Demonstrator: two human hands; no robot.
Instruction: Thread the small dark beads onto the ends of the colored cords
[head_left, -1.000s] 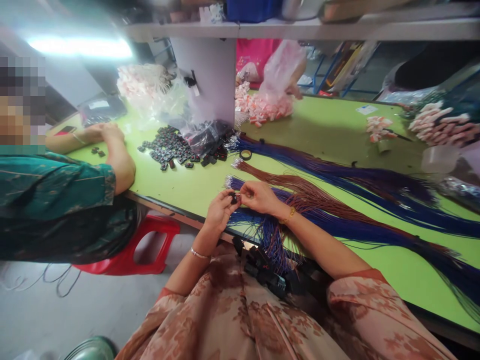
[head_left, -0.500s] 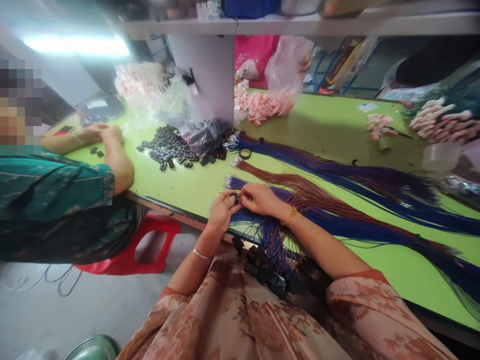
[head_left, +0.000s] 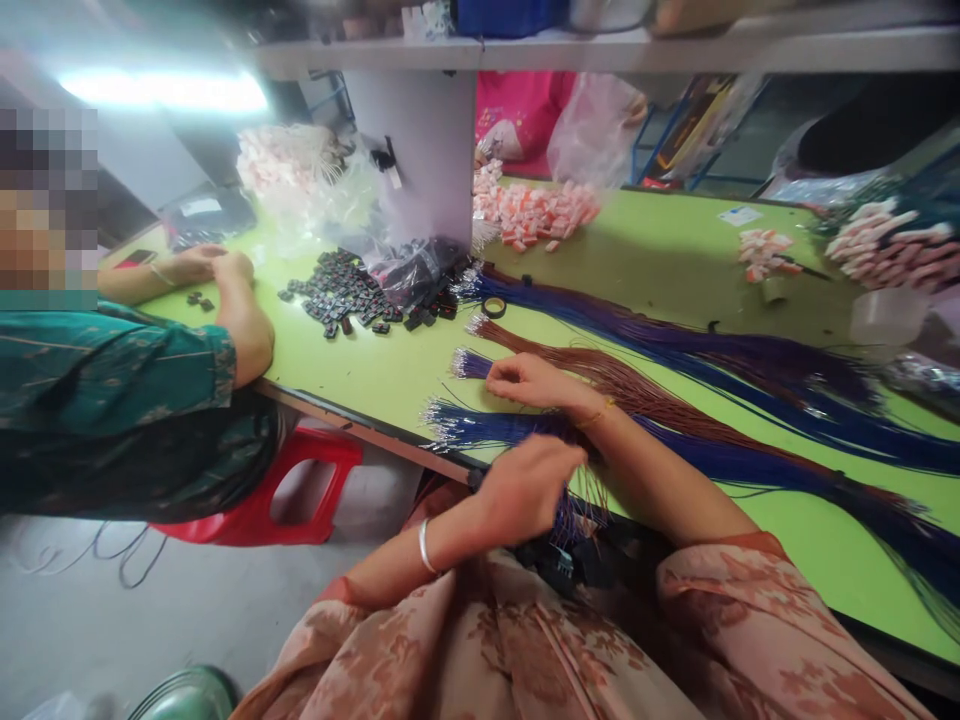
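Note:
My left hand (head_left: 529,485) is at the table's front edge, above my lap, its fingers curled and a little blurred. Beside its fingertips hang thin purple and brown wires (head_left: 589,505); what the fingers hold is hidden. Over the table, my right hand (head_left: 529,380) has its thumb and fingers pinched together by a purple wire bundle (head_left: 476,365) with metal-tipped ends. Whether a wire is in that pinch I cannot tell. Between the hands lies a blue wire bundle (head_left: 480,425), also metal-tipped. Black connector housings (head_left: 566,568) rest in my lap with wires.
A heap of small black housings (head_left: 341,290) lies left of a roll of tape (head_left: 493,307). Brown wires (head_left: 555,355) stretch rightwards across the green table (head_left: 360,385). A co-worker's arm (head_left: 247,325) rests at left, above a red stool (head_left: 322,490). Pink-orange connectors (head_left: 540,215) are piled behind.
My hands were together around a small black connector housing; now they are apart. The left hand has moved right and toward my lap, uncovering the blue wire ends. The right hand has shifted slightly right.

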